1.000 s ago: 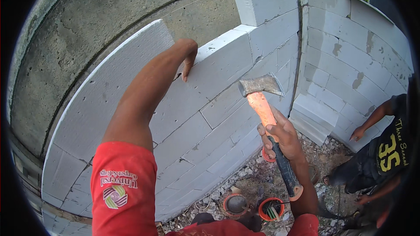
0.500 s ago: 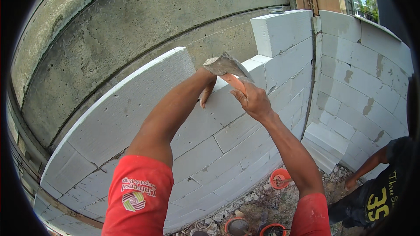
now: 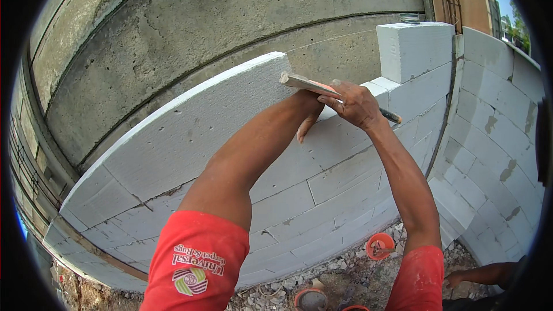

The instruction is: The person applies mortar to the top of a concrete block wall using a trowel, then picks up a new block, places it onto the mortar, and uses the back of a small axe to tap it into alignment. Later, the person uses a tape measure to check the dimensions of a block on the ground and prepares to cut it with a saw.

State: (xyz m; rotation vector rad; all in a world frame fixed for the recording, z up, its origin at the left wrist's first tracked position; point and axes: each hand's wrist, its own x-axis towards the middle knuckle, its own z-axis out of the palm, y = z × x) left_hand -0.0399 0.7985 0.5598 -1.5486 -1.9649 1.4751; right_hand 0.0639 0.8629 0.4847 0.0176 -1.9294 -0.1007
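My right hand point(image 3: 356, 105) is closed around a trowel point(image 3: 311, 84) with an orange part and a dark handle end sticking out behind the hand. Its blade is seen nearly edge-on, grey and crusted, tilted up to the left beside the raised white block point(image 3: 190, 118). Beneath the tool, my left hand point(image 3: 310, 122) is at the top edge of the white block wall point(image 3: 340, 190). Its visible fingers are stretched down over the front face; the rest of it is hidden behind my wrist and the tool.
A taller block point(image 3: 415, 52) stands at the right on the wall, a small wire coil on top. Behind runs a concrete wall point(image 3: 242, 17). Below on the rubble are an orange bucket point(image 3: 380, 246) and other containers. Another person's arm point(image 3: 484, 276) reaches in at lower right.
My right hand has lifted and shifted left along the wall, turning the trowel from broadside to nearly edge-on. My view has swung left; the other person now shows less.
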